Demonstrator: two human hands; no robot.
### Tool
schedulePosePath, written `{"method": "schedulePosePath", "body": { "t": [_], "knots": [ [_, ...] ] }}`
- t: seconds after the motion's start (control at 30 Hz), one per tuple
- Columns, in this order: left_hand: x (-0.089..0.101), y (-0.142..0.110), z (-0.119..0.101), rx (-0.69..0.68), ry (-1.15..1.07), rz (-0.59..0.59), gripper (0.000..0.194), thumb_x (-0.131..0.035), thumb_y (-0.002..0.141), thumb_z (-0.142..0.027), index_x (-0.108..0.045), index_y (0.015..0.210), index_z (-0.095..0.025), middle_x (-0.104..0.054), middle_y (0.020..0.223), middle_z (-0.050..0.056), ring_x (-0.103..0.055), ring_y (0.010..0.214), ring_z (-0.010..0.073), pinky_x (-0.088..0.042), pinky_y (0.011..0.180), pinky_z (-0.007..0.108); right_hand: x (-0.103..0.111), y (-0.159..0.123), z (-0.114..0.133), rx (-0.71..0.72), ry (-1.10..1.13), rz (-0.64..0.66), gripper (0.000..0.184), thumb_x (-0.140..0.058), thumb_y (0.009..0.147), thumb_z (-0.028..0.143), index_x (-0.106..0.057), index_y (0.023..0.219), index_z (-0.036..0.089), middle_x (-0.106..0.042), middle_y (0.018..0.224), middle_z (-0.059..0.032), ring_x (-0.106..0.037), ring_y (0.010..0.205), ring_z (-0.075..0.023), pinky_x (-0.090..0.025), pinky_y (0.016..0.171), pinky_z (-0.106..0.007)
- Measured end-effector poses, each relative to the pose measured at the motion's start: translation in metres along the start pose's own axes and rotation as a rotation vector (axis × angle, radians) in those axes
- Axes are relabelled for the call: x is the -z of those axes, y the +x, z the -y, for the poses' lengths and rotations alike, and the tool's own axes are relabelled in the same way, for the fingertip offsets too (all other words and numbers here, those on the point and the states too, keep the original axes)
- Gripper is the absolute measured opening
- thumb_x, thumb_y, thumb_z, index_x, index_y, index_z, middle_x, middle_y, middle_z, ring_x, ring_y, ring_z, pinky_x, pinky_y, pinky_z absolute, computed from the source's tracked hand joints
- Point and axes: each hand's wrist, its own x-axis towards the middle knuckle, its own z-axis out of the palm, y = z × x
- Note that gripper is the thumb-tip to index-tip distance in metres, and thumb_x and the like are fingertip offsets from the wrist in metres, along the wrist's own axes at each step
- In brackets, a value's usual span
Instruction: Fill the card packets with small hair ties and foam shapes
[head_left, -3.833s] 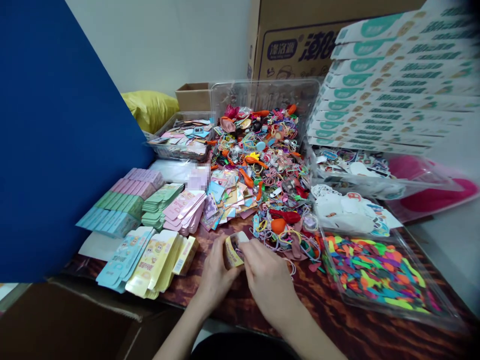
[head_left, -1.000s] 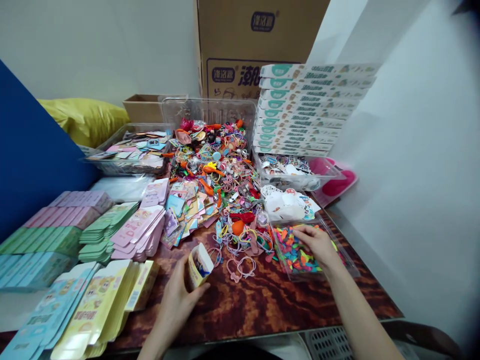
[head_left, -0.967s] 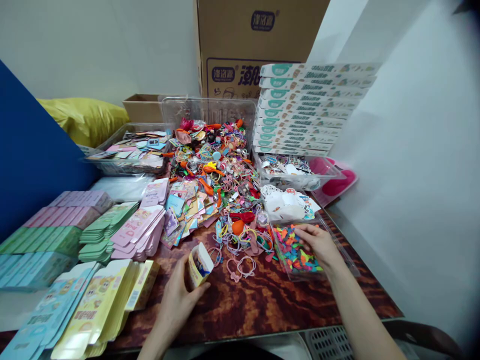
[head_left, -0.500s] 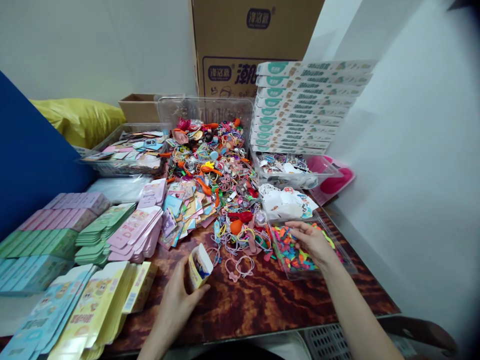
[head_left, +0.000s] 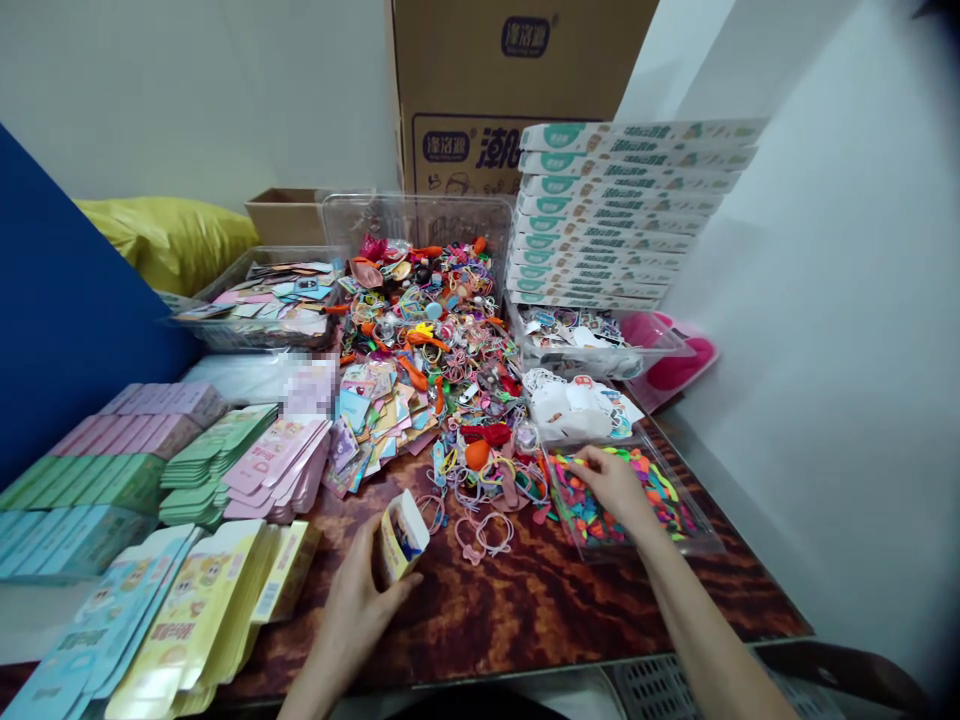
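Observation:
My left hand (head_left: 349, 612) grips a small open paper box (head_left: 401, 537), cream and yellow with a printed side, on the wood-grain table (head_left: 495, 620). My right hand (head_left: 613, 488) reaches into a clear plastic tray (head_left: 694, 530) and its fingertips rest among loose multicoloured balloons (head_left: 645, 490). I cannot tell whether those fingers pinch anything. Between my hands lies a large mixed heap of hair ties, balloons and small cards (head_left: 427, 350). Pale pink elastic loops (head_left: 480, 535) sit at its near edge, close to the box.
Flat printed box blanks (head_left: 187, 610) and pink and green stacks (head_left: 225, 465) fill the table's left side. Behind are a card tray (head_left: 262, 310), stacked teal-and-white boxes (head_left: 600, 215), a tall carton (head_left: 495, 90) and a blue board (head_left: 67, 320).
My right hand has moved from beside the box to the balloon tray and shifts among the balloons. My left hand still grips the box. My view has swung right from the earliest frame.

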Motion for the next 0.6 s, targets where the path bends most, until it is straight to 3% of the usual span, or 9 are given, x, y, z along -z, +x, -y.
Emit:
{"method": "schedulePosePath", "body": {
  "t": [0.17,0.37,0.5,0.6],
  "knots": [
    [0.001,0.000,0.004,0.014,-0.008,-0.009,0.066,-0.073,0.074,-0.032,-0.045,0.133,-0.020,-0.058,0.137,0.014,-0.055,0.127,0.0330,-0.041,0.108,0.050,0.015,-0.009,0.006,-0.100,0.288,0.052,0.038,-0.078,0.061,0.052,-0.057,0.071,0.022,-0.049,0.055,0.0052,-0.044,0.045,-0.0112,-0.036,0.043,-0.025],
    [0.000,0.002,0.009,-0.003,-0.039,-0.044,0.069,-0.075,0.070,-0.032,-0.048,0.132,-0.020,-0.060,0.134,0.014,-0.056,0.126,0.0338,-0.042,0.107,0.050,0.022,-0.015,0.008,-0.152,0.614,0.082,0.027,-0.077,0.063,0.039,-0.059,0.075,0.023,-0.060,0.073,-0.0005,-0.062,0.067,-0.0173,-0.054,0.061,-0.031],
    [0.001,0.001,0.007,0.023,-0.041,-0.036,0.069,-0.075,0.070,-0.034,-0.048,0.131,-0.020,-0.060,0.134,0.014,-0.057,0.125,0.0340,-0.043,0.106,0.050,0.023,-0.011,0.003,-0.193,0.705,0.081,0.023,-0.074,0.059,0.024,-0.065,0.080,0.023,-0.065,0.077,-0.0023,-0.064,0.070,-0.0184,-0.055,0.060,-0.031],
    [0.001,0.002,0.006,0.029,-0.046,-0.025,0.070,-0.075,0.071,-0.035,-0.046,0.133,-0.019,-0.058,0.137,0.015,-0.055,0.127,0.0342,-0.041,0.109,0.051,0.026,-0.005,0.003,-0.206,0.718,0.072,0.024,-0.072,0.060,0.027,-0.068,0.084,0.022,-0.068,0.081,-0.0062,-0.066,0.074,-0.0211,-0.056,0.060,-0.032]
  ]
}}
